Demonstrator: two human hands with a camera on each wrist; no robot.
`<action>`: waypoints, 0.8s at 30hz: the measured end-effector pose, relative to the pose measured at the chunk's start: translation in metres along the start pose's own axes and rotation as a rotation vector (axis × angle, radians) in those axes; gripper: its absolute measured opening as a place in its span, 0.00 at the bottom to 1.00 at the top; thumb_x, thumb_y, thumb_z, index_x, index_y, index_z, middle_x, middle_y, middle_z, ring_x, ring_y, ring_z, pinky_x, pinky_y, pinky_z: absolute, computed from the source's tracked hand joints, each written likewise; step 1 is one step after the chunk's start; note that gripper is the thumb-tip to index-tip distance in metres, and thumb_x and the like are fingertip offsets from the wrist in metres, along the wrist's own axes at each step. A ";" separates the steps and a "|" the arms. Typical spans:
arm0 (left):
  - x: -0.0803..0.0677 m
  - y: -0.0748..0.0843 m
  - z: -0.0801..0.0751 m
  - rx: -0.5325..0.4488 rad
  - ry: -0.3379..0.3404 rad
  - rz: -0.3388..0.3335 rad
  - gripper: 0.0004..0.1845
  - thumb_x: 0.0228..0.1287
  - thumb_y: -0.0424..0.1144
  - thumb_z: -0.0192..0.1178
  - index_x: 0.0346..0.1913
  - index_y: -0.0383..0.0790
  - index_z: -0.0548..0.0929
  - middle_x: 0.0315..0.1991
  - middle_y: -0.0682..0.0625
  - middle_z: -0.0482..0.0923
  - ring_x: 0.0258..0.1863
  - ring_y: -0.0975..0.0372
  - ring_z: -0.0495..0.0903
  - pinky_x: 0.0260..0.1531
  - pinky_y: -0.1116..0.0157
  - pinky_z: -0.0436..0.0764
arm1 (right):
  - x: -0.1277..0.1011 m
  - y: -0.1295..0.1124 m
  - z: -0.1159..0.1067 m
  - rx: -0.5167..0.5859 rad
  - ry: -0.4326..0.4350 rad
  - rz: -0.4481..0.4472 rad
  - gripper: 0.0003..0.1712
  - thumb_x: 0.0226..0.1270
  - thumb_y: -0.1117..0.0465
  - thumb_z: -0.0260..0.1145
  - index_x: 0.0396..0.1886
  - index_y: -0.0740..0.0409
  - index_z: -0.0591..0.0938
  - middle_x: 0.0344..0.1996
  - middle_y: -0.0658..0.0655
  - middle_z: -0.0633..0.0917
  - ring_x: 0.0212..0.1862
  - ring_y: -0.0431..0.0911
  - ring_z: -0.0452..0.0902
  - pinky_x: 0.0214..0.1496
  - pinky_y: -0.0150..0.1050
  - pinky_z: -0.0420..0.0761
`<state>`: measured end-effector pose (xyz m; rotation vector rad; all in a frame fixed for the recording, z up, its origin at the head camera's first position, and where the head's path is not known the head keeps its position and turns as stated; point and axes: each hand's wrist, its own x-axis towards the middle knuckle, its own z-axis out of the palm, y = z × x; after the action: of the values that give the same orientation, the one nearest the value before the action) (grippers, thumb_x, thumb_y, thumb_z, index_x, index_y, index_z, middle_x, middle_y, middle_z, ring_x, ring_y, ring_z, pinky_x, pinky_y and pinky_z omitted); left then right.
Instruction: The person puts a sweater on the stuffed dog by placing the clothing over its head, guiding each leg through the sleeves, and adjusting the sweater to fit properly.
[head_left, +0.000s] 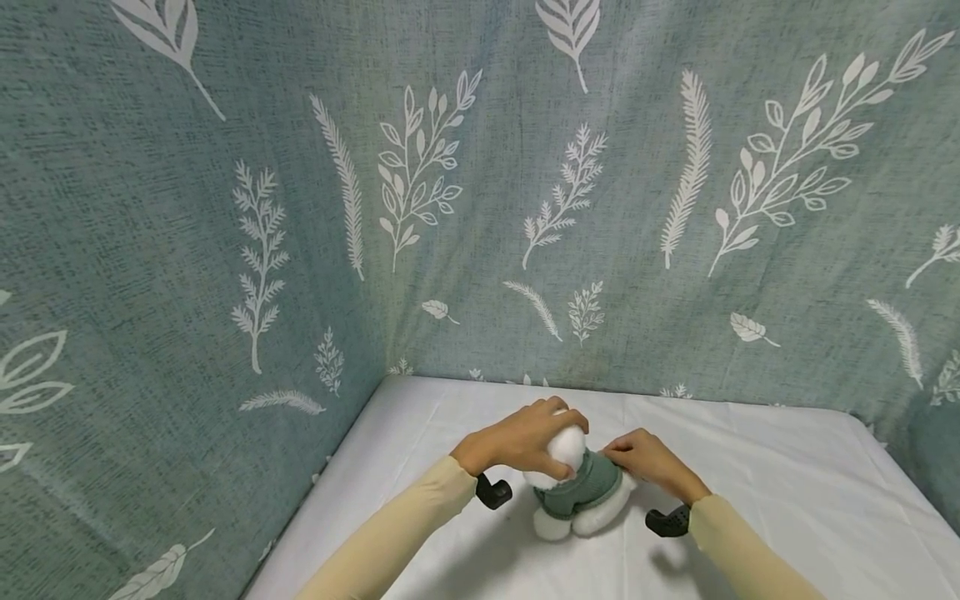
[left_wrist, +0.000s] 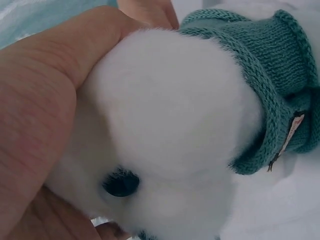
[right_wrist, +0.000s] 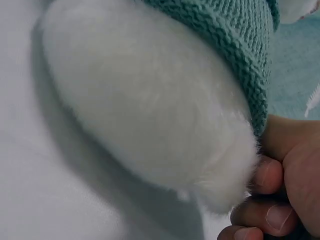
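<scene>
White plush fills both wrist views: I am looking at a small stuffed toy (head_left: 573, 487) in a teal knitted sweater (head_left: 588, 483), standing on the white sheet of the worktop (head_left: 787, 492) near its back edge, in front of a grey-green backdrop cloth (head_left: 225, 208) printed with white leaves. My left hand (head_left: 521, 442) is cupped over the toy's round head, fingers curled around it; the left wrist view shows the palm pressed to the fur beside a dark bead eye (left_wrist: 121, 183). My right hand (head_left: 652, 462) has its fingers curled in against the sweater at the toy's side, and the right wrist view shows the fingertips (right_wrist: 267, 180) tucked just under a fluffy limb by the ribbed hem, so I judge it a pinch on the knit rather than on the body. The risk I see is the loose knit stretching or snagging if the two hands pull apart, or the light toy tipping over on the soft sheet if the head grip slackens. A small cloth label (left_wrist: 291, 134) hangs from the sweater's hem in the left wrist view; its print is too small to read, and I see no other writing.
</scene>
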<state>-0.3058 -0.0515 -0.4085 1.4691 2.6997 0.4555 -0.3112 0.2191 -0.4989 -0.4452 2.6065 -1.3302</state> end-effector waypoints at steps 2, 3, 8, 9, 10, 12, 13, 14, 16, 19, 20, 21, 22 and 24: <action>0.000 0.000 -0.001 0.003 -0.001 0.001 0.30 0.62 0.52 0.73 0.66 0.54 0.75 0.61 0.47 0.70 0.52 0.60 0.73 0.43 0.67 0.78 | 0.003 0.001 0.000 0.006 -0.012 -0.014 0.12 0.76 0.57 0.65 0.43 0.57 0.92 0.34 0.52 0.88 0.30 0.43 0.74 0.33 0.37 0.74; 0.000 0.001 -0.001 0.005 -0.001 0.003 0.30 0.62 0.52 0.73 0.66 0.54 0.75 0.61 0.47 0.70 0.52 0.60 0.73 0.43 0.67 0.77 | 0.004 0.002 0.001 0.001 -0.010 -0.014 0.11 0.76 0.58 0.66 0.42 0.57 0.92 0.34 0.52 0.89 0.31 0.43 0.76 0.34 0.37 0.75; 0.000 0.002 -0.001 0.016 -0.003 0.010 0.30 0.62 0.53 0.73 0.65 0.55 0.76 0.61 0.46 0.70 0.52 0.60 0.73 0.44 0.66 0.77 | 0.005 0.002 0.004 -0.064 0.036 0.047 0.10 0.73 0.62 0.67 0.36 0.58 0.92 0.34 0.52 0.90 0.35 0.42 0.81 0.38 0.38 0.79; -0.001 0.002 -0.001 0.017 -0.003 0.011 0.29 0.62 0.53 0.73 0.65 0.55 0.76 0.61 0.47 0.70 0.52 0.60 0.73 0.43 0.66 0.77 | 0.005 0.002 0.005 -0.068 0.045 0.066 0.10 0.72 0.62 0.67 0.35 0.59 0.92 0.33 0.53 0.90 0.34 0.43 0.81 0.37 0.39 0.79; -0.001 0.002 -0.002 0.015 -0.002 0.012 0.29 0.62 0.53 0.73 0.64 0.56 0.76 0.61 0.47 0.70 0.52 0.60 0.73 0.43 0.66 0.77 | 0.004 0.001 0.005 -0.071 0.053 0.082 0.10 0.72 0.63 0.67 0.35 0.59 0.92 0.32 0.53 0.89 0.33 0.43 0.80 0.36 0.39 0.79; 0.000 0.002 -0.002 0.010 0.000 0.012 0.29 0.62 0.53 0.73 0.64 0.56 0.76 0.61 0.47 0.70 0.52 0.60 0.73 0.43 0.66 0.77 | 0.003 0.000 0.005 -0.074 0.065 0.104 0.10 0.72 0.64 0.67 0.34 0.60 0.92 0.31 0.53 0.89 0.32 0.44 0.80 0.35 0.39 0.78; 0.000 0.002 -0.002 0.006 0.000 0.008 0.29 0.62 0.53 0.73 0.64 0.55 0.76 0.61 0.46 0.70 0.52 0.60 0.73 0.43 0.66 0.78 | 0.003 0.000 0.005 -0.080 0.072 0.107 0.09 0.72 0.63 0.67 0.34 0.60 0.92 0.31 0.53 0.89 0.31 0.44 0.79 0.35 0.39 0.77; 0.000 0.002 -0.001 0.001 0.000 0.002 0.30 0.62 0.53 0.73 0.64 0.55 0.76 0.61 0.47 0.70 0.52 0.60 0.73 0.43 0.66 0.78 | 0.002 -0.001 0.005 -0.086 0.081 0.118 0.09 0.72 0.63 0.67 0.34 0.59 0.92 0.31 0.52 0.89 0.32 0.44 0.79 0.35 0.39 0.77; -0.001 0.001 -0.001 0.000 0.000 -0.009 0.30 0.61 0.53 0.73 0.64 0.55 0.76 0.60 0.47 0.70 0.51 0.60 0.73 0.43 0.66 0.78 | -0.001 -0.005 0.005 -0.125 0.104 0.114 0.09 0.71 0.60 0.69 0.32 0.58 0.91 0.30 0.51 0.87 0.31 0.44 0.78 0.34 0.39 0.76; -0.001 0.001 -0.001 0.000 0.007 -0.021 0.30 0.60 0.53 0.74 0.64 0.56 0.76 0.59 0.47 0.71 0.50 0.61 0.73 0.42 0.66 0.77 | -0.010 -0.012 0.003 -0.122 0.124 0.140 0.11 0.71 0.56 0.70 0.30 0.58 0.86 0.27 0.51 0.82 0.29 0.44 0.73 0.33 0.40 0.73; 0.000 0.002 -0.001 0.000 0.008 -0.023 0.30 0.59 0.53 0.74 0.64 0.56 0.76 0.59 0.48 0.71 0.50 0.61 0.73 0.42 0.66 0.77 | -0.014 -0.015 0.003 -0.105 0.120 0.162 0.13 0.71 0.55 0.70 0.29 0.58 0.84 0.25 0.51 0.79 0.27 0.44 0.70 0.31 0.40 0.72; 0.000 0.002 -0.001 -0.001 0.009 -0.025 0.30 0.59 0.53 0.74 0.63 0.57 0.76 0.59 0.48 0.71 0.50 0.61 0.73 0.42 0.66 0.77 | -0.019 -0.018 0.002 -0.090 0.110 0.183 0.14 0.72 0.54 0.69 0.28 0.57 0.82 0.23 0.52 0.77 0.25 0.44 0.67 0.29 0.40 0.70; 0.000 0.001 -0.001 -0.005 0.007 -0.027 0.30 0.59 0.53 0.74 0.63 0.57 0.76 0.59 0.48 0.71 0.50 0.61 0.73 0.42 0.66 0.78 | -0.025 -0.020 0.002 -0.058 0.093 0.211 0.16 0.72 0.53 0.68 0.27 0.57 0.81 0.21 0.52 0.76 0.23 0.44 0.64 0.27 0.39 0.68; -0.001 0.001 -0.001 -0.019 0.000 -0.037 0.30 0.59 0.53 0.74 0.64 0.57 0.76 0.59 0.48 0.71 0.50 0.60 0.73 0.41 0.66 0.78 | -0.034 -0.025 0.002 0.007 0.050 0.257 0.17 0.73 0.52 0.67 0.25 0.57 0.80 0.18 0.52 0.73 0.20 0.42 0.59 0.24 0.37 0.65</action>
<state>-0.3046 -0.0519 -0.4074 1.4126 2.7100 0.4780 -0.2742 0.2158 -0.4786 -0.0723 2.5905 -1.2783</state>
